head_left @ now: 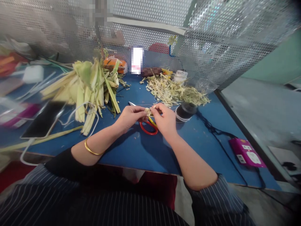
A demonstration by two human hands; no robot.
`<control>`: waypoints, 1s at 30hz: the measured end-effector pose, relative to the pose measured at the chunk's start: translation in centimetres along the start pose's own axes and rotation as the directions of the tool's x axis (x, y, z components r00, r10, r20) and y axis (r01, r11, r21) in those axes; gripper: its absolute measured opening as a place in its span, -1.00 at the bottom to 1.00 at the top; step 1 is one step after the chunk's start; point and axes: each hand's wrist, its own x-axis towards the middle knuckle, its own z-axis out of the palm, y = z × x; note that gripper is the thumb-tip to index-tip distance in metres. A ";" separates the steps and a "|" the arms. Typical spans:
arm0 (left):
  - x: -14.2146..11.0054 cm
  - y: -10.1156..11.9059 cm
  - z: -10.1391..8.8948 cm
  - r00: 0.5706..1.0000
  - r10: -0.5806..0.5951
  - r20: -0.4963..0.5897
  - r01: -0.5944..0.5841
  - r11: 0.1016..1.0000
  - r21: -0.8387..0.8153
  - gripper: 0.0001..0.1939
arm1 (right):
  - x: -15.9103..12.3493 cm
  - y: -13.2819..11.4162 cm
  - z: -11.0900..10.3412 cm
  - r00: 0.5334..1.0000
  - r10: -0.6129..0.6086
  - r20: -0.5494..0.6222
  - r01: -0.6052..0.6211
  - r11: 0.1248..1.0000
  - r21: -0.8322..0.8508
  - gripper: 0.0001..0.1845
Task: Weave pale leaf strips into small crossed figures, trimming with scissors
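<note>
Over the blue table, my left hand (133,116) pinches a small pale piece (147,111) that looks like folded corn husk. Close against it, my right hand (164,118) has its thumb and fingertips pressed together at the same piece; a thin thread seems to run there. Beneath both hands lie scissors with red handles (148,128), their blade tip showing past my left hand. A dark spool (185,110) wound with white cord stands just right of my right hand. To the left is a large heap of green-yellow corn husks (90,88).
Pale husk scraps (169,89) are piled at the back right. A phone (43,121) with a white cable lies on the left. A magenta power strip (246,153) with black cords sits near the right edge. Perforated metal mesh (150,36) rises behind the table (141,153).
</note>
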 end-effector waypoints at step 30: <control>0.7 -0.8 0.0 0.981 -0.072 -0.182 0.025 0.968 -0.250 -0.73 | -1.3 -1.2 0.1 0.874 -0.465 0.142 0.473 0.748 -0.465 -0.76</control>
